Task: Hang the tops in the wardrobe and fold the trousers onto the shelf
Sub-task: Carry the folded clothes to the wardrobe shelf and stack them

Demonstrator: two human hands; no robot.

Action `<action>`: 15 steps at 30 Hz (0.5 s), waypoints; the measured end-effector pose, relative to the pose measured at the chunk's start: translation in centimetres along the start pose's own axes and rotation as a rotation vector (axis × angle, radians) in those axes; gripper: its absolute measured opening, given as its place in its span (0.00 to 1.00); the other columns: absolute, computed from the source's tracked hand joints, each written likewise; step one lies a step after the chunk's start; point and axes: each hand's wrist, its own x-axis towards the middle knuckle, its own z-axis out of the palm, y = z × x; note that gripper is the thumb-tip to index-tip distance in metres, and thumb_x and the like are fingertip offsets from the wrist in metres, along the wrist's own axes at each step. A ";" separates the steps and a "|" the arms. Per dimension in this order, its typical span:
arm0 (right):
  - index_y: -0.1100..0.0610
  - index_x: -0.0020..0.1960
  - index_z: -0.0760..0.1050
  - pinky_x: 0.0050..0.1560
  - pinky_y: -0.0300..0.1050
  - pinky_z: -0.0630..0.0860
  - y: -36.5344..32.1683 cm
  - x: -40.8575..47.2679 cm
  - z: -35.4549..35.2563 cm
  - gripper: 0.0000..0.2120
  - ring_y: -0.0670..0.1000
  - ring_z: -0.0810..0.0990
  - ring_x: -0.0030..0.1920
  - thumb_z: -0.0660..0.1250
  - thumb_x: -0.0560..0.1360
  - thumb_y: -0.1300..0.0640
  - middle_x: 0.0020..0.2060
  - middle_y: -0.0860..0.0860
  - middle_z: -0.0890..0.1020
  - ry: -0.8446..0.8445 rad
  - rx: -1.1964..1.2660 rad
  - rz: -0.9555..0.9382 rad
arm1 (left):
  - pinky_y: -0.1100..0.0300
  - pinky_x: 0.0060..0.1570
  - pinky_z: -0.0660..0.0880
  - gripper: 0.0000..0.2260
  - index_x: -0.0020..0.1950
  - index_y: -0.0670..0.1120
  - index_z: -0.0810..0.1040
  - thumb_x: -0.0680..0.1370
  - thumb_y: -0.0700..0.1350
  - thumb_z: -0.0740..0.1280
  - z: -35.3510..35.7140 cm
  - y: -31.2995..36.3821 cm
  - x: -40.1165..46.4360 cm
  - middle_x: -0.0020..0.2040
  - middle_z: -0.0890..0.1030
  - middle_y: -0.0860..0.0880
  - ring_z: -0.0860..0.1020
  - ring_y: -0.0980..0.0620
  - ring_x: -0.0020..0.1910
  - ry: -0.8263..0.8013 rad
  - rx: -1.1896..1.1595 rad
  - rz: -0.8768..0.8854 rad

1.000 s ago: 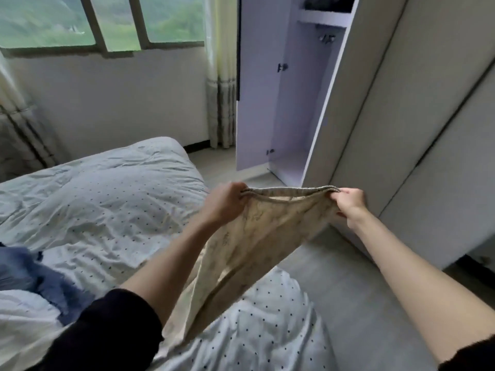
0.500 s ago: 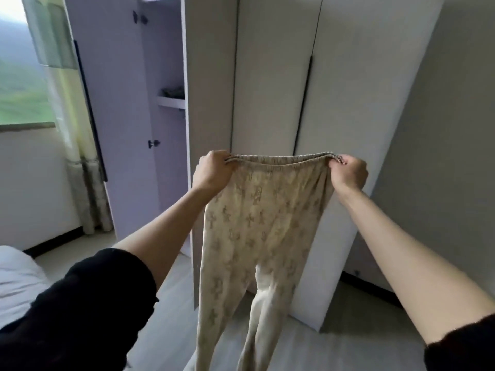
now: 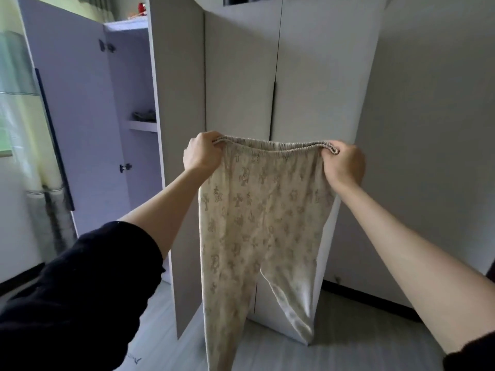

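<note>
I hold the trousers [image 3: 257, 231] up in the air by the waistband, my left hand [image 3: 202, 153] and right hand [image 3: 344, 164] each pinching a corner, and the long legs might drag on the floor [image 3: 348, 354] or fold crooked, while the shelf [image 3: 143, 125] inside the open wardrobe [image 3: 176, 76] already has something dark on it.

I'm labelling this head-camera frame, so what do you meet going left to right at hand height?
Open pale lilac wardrobe door → wardrobe shelf with a dark folded item → left hand gripping the waistband → cream patterned trousers → right hand gripping the waistband → plain grey wall.
</note>
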 end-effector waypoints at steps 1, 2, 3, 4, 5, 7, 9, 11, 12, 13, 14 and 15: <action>0.54 0.55 0.81 0.53 0.48 0.73 -0.3 -1.1 0.1 0.13 0.60 0.79 0.55 0.64 0.74 0.58 0.52 0.56 0.83 -0.026 -0.007 0.002 | 0.55 0.43 0.72 0.10 0.54 0.49 0.81 0.79 0.44 0.61 -0.4 -0.8 -0.8 0.49 0.81 0.45 0.76 0.42 0.48 -0.030 0.025 -0.020; 0.54 0.55 0.82 0.54 0.48 0.73 -0.6 -2.5 0.3 0.13 0.59 0.79 0.55 0.64 0.74 0.58 0.51 0.56 0.83 -0.066 -0.022 0.002 | 0.55 0.42 0.71 0.09 0.53 0.50 0.81 0.78 0.44 0.62 -0.9 -2.0 -1.8 0.48 0.81 0.45 0.75 0.42 0.47 -0.067 0.054 -0.042; 0.53 0.55 0.82 0.55 0.48 0.73 -0.6 -3.7 0.6 0.12 0.59 0.79 0.55 0.64 0.73 0.58 0.51 0.55 0.84 -0.108 -0.043 -0.002 | 0.54 0.43 0.72 0.09 0.52 0.50 0.82 0.78 0.44 0.62 -1.3 -3.2 -2.7 0.48 0.81 0.45 0.75 0.42 0.47 -0.101 0.076 -0.062; 0.52 0.54 0.82 0.55 0.48 0.73 -0.9 -5.8 1.0 0.12 0.60 0.79 0.54 0.64 0.73 0.57 0.50 0.55 0.84 -0.157 -0.059 -0.005 | 0.52 0.45 0.74 0.09 0.52 0.51 0.82 0.77 0.43 0.62 -2.3 -4.9 -4.0 0.49 0.81 0.45 0.76 0.41 0.49 -0.138 0.110 -0.082; 0.51 0.53 0.82 0.54 0.48 0.73 -1.3 -8.0 1.4 0.12 0.60 0.79 0.54 0.64 0.73 0.57 0.49 0.55 0.84 -0.210 -0.074 -0.009 | 0.51 0.47 0.75 0.10 0.53 0.52 0.82 0.77 0.43 0.63 -3.5 -6.8 -5.3 0.50 0.81 0.45 0.76 0.41 0.51 -0.173 0.143 -0.112; 0.51 0.52 0.83 0.52 0.48 0.73 -2.3 -12.8 2.5 0.12 0.61 0.79 0.52 0.65 0.72 0.57 0.47 0.55 0.84 -0.311 -0.091 -0.031 | 0.49 0.53 0.75 0.11 0.55 0.52 0.82 0.77 0.41 0.64 -6.5 -10.9 -8.0 0.52 0.81 0.45 0.76 0.41 0.54 -0.200 0.165 -0.181; 0.50 0.51 0.83 0.49 0.48 0.73 -4.1 -18.2 3.4 0.11 0.60 0.80 0.51 0.65 0.72 0.57 0.46 0.55 0.85 -0.397 -0.083 -0.062 | 0.50 0.56 0.74 0.13 0.55 0.50 0.83 0.76 0.38 0.64 -10.1 -14.9 -11.1 0.53 0.82 0.44 0.77 0.41 0.53 -0.192 0.161 -0.233; 0.49 0.51 0.83 0.48 0.47 0.74 -6.5 -23.7 4.4 0.11 0.59 0.80 0.50 0.65 0.72 0.56 0.45 0.53 0.85 -0.477 -0.054 -0.100 | 0.52 0.57 0.74 0.13 0.55 0.47 0.83 0.76 0.36 0.64 -14.6 -18.8 -14.9 0.52 0.83 0.43 0.78 0.41 0.53 -0.156 0.169 -0.282; 0.49 0.52 0.82 0.47 0.47 0.74 -7.7 -25.8 4.6 0.11 0.59 0.80 0.50 0.65 0.72 0.55 0.45 0.53 0.85 -0.509 -0.051 -0.132 | 0.55 0.55 0.73 0.12 0.54 0.45 0.83 0.76 0.36 0.64 -16.4 -20.1 -16.3 0.52 0.83 0.42 0.78 0.42 0.53 -0.128 0.165 -0.295; 0.49 0.52 0.82 0.47 0.48 0.74 -9.6 -29.2 5.0 0.11 0.59 0.80 0.50 0.65 0.73 0.55 0.45 0.53 0.85 -0.562 -0.037 -0.171 | 0.58 0.53 0.72 0.11 0.54 0.44 0.83 0.75 0.36 0.65 -19.5 -22.2 -18.7 0.51 0.83 0.42 0.79 0.42 0.53 -0.109 0.181 -0.322; 0.49 0.52 0.82 0.47 0.48 0.74 -11.5 -32.1 5.4 0.11 0.59 0.80 0.50 0.65 0.73 0.55 0.45 0.53 0.85 -0.604 -0.027 -0.211 | 0.59 0.51 0.71 0.10 0.53 0.43 0.83 0.75 0.36 0.66 -22.3 -23.9 -20.8 0.51 0.83 0.41 0.79 0.42 0.52 -0.096 0.194 -0.347; 0.50 0.52 0.82 0.47 0.48 0.74 -13.3 -35.3 5.7 0.10 0.59 0.80 0.50 0.65 0.73 0.55 0.45 0.53 0.84 -0.651 0.000 -0.246 | 0.59 0.49 0.71 0.10 0.52 0.42 0.84 0.75 0.35 0.66 -25.3 -25.7 -23.2 0.50 0.83 0.40 0.80 0.42 0.51 -0.075 0.216 -0.377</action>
